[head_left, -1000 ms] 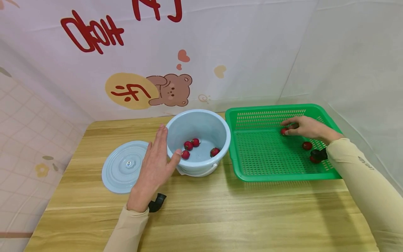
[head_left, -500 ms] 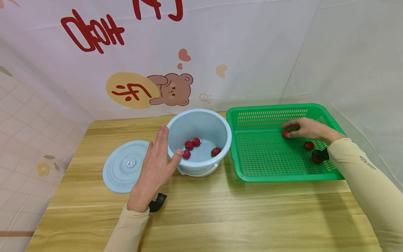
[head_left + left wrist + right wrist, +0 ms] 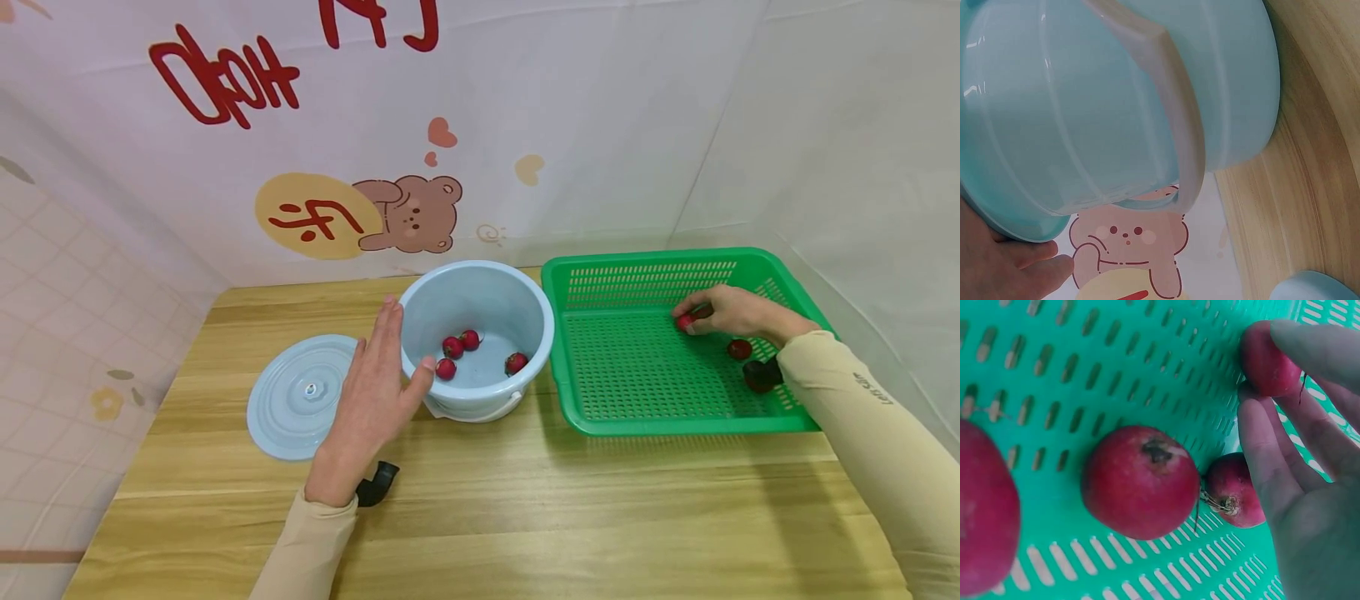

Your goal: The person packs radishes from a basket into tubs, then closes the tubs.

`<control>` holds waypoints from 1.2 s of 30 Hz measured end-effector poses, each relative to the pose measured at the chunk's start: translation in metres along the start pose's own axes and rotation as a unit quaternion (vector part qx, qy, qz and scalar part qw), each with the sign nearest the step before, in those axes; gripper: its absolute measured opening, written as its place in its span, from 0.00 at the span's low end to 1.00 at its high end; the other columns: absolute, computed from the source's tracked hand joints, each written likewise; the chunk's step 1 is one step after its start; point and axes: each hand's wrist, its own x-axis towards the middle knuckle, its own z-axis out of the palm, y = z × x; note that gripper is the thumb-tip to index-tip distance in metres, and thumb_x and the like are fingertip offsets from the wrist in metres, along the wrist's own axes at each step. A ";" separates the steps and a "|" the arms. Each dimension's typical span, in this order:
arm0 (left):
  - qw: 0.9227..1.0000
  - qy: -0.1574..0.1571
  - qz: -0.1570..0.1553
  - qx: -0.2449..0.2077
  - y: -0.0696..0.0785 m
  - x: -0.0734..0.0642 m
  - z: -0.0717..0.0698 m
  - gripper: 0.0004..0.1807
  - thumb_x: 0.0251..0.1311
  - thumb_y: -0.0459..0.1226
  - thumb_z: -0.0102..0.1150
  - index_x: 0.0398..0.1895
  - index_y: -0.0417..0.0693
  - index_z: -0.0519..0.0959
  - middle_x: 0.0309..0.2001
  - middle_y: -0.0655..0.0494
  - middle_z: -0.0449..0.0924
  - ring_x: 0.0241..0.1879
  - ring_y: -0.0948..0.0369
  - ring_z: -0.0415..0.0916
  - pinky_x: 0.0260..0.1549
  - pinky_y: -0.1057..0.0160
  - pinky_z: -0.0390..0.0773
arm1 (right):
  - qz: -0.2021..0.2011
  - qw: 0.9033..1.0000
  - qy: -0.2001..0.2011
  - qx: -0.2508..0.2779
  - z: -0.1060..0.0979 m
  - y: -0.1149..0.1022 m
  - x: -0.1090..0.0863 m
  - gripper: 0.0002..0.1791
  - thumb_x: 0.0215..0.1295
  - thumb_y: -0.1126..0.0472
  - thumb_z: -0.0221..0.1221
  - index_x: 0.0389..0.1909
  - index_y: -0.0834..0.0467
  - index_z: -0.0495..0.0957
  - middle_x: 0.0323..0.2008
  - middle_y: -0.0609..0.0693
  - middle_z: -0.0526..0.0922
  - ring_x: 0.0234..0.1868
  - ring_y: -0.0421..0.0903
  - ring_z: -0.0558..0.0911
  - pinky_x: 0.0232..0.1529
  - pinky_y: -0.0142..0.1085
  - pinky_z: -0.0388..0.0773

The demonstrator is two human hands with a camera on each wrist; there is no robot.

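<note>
My right hand (image 3: 729, 312) is inside the green plastic basket (image 3: 637, 427), pinching a red radish (image 3: 1270, 359) between thumb and fingers. Close by in the basket lie more radishes, one of them a round radish (image 3: 1141, 482) with its cut top showing; another sits behind it, partly covered by the hand. My left hand (image 3: 369, 390) has its fingers straight, lying along the left side of a light blue bucket (image 3: 474, 400), near the rim. Several radishes (image 3: 452, 347) rest on the bucket's floor.
A round light blue lid (image 3: 288, 408) lies on the wooden table (image 3: 525, 517) left of the bucket, partly behind my left hand. Bucket and basket stand side by side. A printed cloth backdrop (image 3: 600, 108) hangs behind the table.
My right fingers have drawn in around the radish at the basket's far side, and it has shifted slightly. My left hand stays in place by the bucket.
</note>
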 end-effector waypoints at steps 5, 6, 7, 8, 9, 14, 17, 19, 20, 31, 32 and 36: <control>1.000 -0.001 -0.001 -0.001 0.001 -0.001 0.001 0.45 0.74 0.57 0.45 0.83 0.40 0.49 0.84 0.51 0.41 0.82 0.52 0.45 0.74 0.32 0.49 | 0.000 1.000 0.010 -0.022 0.000 0.001 -0.003 0.17 0.72 0.65 0.62 0.58 0.65 0.82 0.55 0.64 0.84 0.58 0.67 0.79 0.55 0.62 0.77; 1.000 -0.001 0.000 0.000 0.001 -0.001 0.001 0.45 0.74 0.57 0.45 0.83 0.40 0.49 0.84 0.51 0.42 0.82 0.52 0.45 0.74 0.32 0.49 | 0.000 1.000 0.012 -0.023 0.000 0.001 -0.003 0.16 0.72 0.65 0.62 0.58 0.65 0.82 0.55 0.64 0.84 0.58 0.68 0.79 0.55 0.62 0.77; 1.000 -0.001 0.000 0.000 0.001 -0.001 0.002 0.45 0.74 0.57 0.45 0.83 0.40 0.49 0.84 0.50 0.42 0.82 0.52 0.45 0.73 0.31 0.49 | 0.001 1.000 0.013 -0.023 0.000 0.001 -0.004 0.16 0.73 0.65 0.62 0.58 0.64 0.82 0.55 0.64 0.84 0.58 0.67 0.79 0.55 0.62 0.77; 1.000 0.000 0.000 0.001 0.001 -0.001 0.002 0.45 0.74 0.57 0.45 0.83 0.40 0.49 0.84 0.50 0.43 0.82 0.52 0.45 0.73 0.31 0.50 | 0.002 1.000 0.013 -0.024 0.000 0.001 -0.005 0.16 0.73 0.64 0.62 0.58 0.64 0.82 0.54 0.63 0.84 0.58 0.67 0.79 0.54 0.62 0.77; 1.000 0.001 0.001 0.000 0.001 -0.001 0.002 0.45 0.74 0.57 0.45 0.83 0.40 0.49 0.84 0.50 0.43 0.82 0.52 0.45 0.73 0.31 0.50 | 0.002 1.000 0.013 -0.024 0.000 0.000 -0.006 0.16 0.73 0.64 0.61 0.58 0.64 0.82 0.54 0.63 0.84 0.58 0.67 0.80 0.54 0.62 0.77; 1.000 -0.001 0.001 -0.001 0.001 -0.001 0.002 0.45 0.74 0.57 0.45 0.83 0.39 0.49 0.84 0.49 0.43 0.82 0.52 0.45 0.74 0.32 0.49 | 0.000 0.999 0.019 -0.032 -0.004 -0.007 -0.011 0.18 0.74 0.60 0.62 0.60 0.64 0.82 0.51 0.58 0.87 0.52 0.57 0.84 0.49 0.52 0.80; 1.000 -0.002 -0.002 0.000 0.001 -0.001 0.002 0.45 0.74 0.56 0.46 0.83 0.39 0.49 0.84 0.50 0.42 0.82 0.52 0.45 0.74 0.33 0.48 | -0.004 0.999 0.024 -0.030 -0.010 -0.018 -0.016 0.19 0.75 0.59 0.61 0.62 0.63 0.81 0.49 0.55 0.87 0.44 0.50 0.83 0.41 0.43 0.77; 1.000 -0.002 -0.002 0.000 0.001 -0.001 0.001 0.45 0.74 0.56 0.46 0.83 0.39 0.49 0.84 0.50 0.42 0.82 0.51 0.45 0.74 0.33 0.48 | -0.007 0.999 0.034 -0.032 -0.015 -0.028 -0.020 0.19 0.76 0.58 0.61 0.62 0.62 0.81 0.48 0.52 0.87 0.41 0.46 0.81 0.38 0.39 0.75; 1.000 -0.001 -0.002 0.000 0.001 -0.001 0.001 0.45 0.74 0.56 0.46 0.83 0.39 0.49 0.84 0.49 0.42 0.81 0.51 0.45 0.74 0.33 0.48 | -0.007 0.999 0.040 -0.031 -0.018 -0.034 -0.023 0.19 0.76 0.58 0.60 0.63 0.61 0.81 0.48 0.51 0.87 0.40 0.46 0.80 0.37 0.38 0.74; 1.000 -0.001 -0.003 0.005 0.002 -0.001 -0.001 0.45 0.74 0.57 0.45 0.83 0.39 0.49 0.84 0.50 0.41 0.82 0.52 0.43 0.75 0.33 0.48 | -0.033 0.994 0.108 -0.003 -0.032 -0.093 -0.053 0.19 0.77 0.50 0.59 0.63 0.50 0.81 0.53 0.49 0.87 0.48 0.36 0.83 0.46 0.24 0.73; 1.000 -0.002 -0.004 0.005 0.002 -0.001 -0.001 0.45 0.74 0.57 0.45 0.83 0.39 0.49 0.84 0.51 0.41 0.82 0.52 0.43 0.74 0.33 0.48 | -0.038 0.993 0.114 -0.004 -0.031 -0.098 -0.056 0.18 0.77 0.50 0.59 0.63 0.49 0.81 0.53 0.48 0.87 0.49 0.35 0.83 0.46 0.23 0.72; 1.000 -0.003 -0.006 0.004 0.002 -0.001 -0.001 0.45 0.74 0.57 0.45 0.83 0.40 0.49 0.84 0.52 0.40 0.82 0.52 0.43 0.75 0.33 0.48 | -0.042 0.990 0.136 0.001 -0.027 -0.116 -0.066 0.18 0.76 0.47 0.60 0.62 0.43 0.82 0.52 0.44 0.87 0.45 0.38 0.83 0.45 0.24 0.70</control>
